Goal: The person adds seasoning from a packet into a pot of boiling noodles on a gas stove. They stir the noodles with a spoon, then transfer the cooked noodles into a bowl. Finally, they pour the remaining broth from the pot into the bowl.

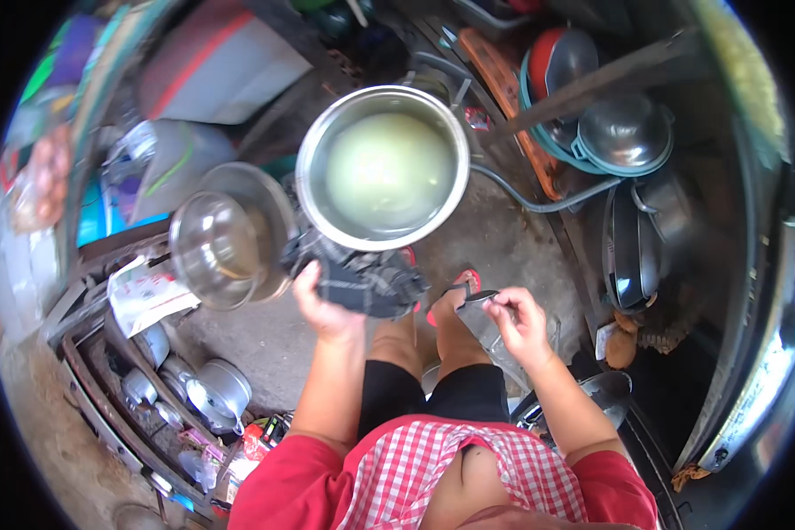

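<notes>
A round metal pot (308, 199) with pale, cloudy yellowish liquid (384, 169) in it stands out in front of me. Against its near side is a bunched dark checked cloth (361, 285). My left hand (328, 308) grips this cloth, thumb up at its left end; whether the fingers beneath also bear the pot is hidden. To the right and lower, my right hand (520, 324) pinches a metal spoon (482, 296), apart from the pot. Left of the pot are a shiny metal bowl (215, 245) and a wider metal basin behind it.
Metal pots (218, 391) sit on a low shelf at lower left, below a white plastic bag (149, 298). At right are a teal basin (589, 165) with pans, a grey hose (536, 204) and a wooden beam (596, 79). Concrete floor (503, 232) shows around my sandals.
</notes>
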The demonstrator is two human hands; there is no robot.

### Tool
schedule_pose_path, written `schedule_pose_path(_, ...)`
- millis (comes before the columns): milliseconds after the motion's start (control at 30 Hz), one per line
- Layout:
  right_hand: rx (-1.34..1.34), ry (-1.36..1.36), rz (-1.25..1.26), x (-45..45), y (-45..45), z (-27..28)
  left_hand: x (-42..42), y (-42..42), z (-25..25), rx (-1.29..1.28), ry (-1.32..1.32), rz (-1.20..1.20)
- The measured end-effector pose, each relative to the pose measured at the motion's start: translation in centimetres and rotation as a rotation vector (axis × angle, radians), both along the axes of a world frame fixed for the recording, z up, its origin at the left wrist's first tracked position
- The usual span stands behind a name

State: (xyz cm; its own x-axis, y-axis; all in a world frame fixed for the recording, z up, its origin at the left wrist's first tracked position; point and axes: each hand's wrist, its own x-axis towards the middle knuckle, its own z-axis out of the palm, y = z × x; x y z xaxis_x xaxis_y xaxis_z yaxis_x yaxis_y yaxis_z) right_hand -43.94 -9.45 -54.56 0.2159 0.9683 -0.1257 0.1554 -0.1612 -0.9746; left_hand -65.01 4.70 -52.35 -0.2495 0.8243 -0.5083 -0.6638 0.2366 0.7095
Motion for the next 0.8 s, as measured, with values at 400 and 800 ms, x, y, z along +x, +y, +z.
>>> schedule_pose_path(400,-0.082,0.131,0.122,-5.0,2.8,20.9,3.0,-1.4,17.7,0.127,-0.176,-0.154)
schedule_pose_path(800,-0.222,-0.173,0.306,-1.4,-1.5,27.2,3.8,-1.9,23.8,0.246,-0.183,-0.247)
